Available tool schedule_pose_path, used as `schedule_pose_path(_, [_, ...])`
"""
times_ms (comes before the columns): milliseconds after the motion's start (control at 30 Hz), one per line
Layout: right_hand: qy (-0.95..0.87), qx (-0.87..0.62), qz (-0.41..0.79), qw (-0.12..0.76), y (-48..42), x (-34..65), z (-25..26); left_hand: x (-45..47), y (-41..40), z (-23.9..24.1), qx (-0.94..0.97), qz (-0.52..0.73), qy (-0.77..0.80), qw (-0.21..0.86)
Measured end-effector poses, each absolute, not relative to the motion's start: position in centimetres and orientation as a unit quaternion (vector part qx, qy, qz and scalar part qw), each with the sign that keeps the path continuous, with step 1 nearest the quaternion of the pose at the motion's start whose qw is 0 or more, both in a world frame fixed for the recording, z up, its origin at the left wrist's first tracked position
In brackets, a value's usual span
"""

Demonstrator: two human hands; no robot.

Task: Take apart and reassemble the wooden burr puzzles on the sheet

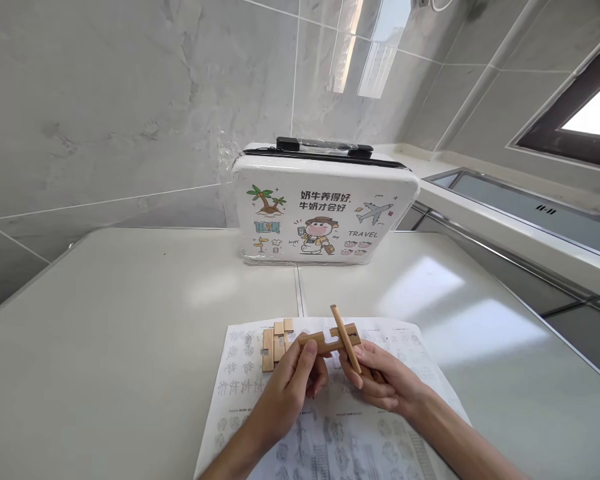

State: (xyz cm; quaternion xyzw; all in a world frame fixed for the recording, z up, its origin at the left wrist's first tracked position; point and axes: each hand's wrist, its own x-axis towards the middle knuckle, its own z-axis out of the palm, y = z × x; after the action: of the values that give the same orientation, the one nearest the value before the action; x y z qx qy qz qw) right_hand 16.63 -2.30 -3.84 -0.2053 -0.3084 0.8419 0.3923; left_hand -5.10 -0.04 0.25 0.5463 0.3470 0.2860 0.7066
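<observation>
My left hand (293, 387) pinches the left end of a notched wooden puzzle bar (325, 341) held level above a printed instruction sheet (340, 433). My right hand (380, 380) grips a second wooden stick (344, 337) that crosses the bar at a slant and points away from me. Both hands hover just over the sheet. To the left of my left hand, several loose wooden puzzle pieces (275, 341) lie together on the sheet's top corner.
A white cartoon-printed case (325, 213) with a black handle stands at the back of the pale table (105, 320), against a grey tiled wall. A ledge and a glass-topped surface (530, 207) run along the right side.
</observation>
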Motion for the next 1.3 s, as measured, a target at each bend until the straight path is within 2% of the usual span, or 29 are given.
schedule_pose_path(333, [-0.333, -0.261, 0.820, 0.384, -3.1, 15.2, -3.5, -3.8, -1.4, -0.1, 0.521, 0.305, 0.330, 0.726])
schedule_pose_path(700, [-0.349, -0.267, 0.817, 0.373, -3.2, 15.5, -3.3, -3.8, -1.5, 0.2, 0.518, 0.362, 0.348, 0.693])
schedule_pose_path(1300, [-0.342, -0.273, 0.813, 0.385, -3.2, 15.6, -3.8, -3.9, -1.3, 0.0, 0.509, 0.367, 0.370, 0.685])
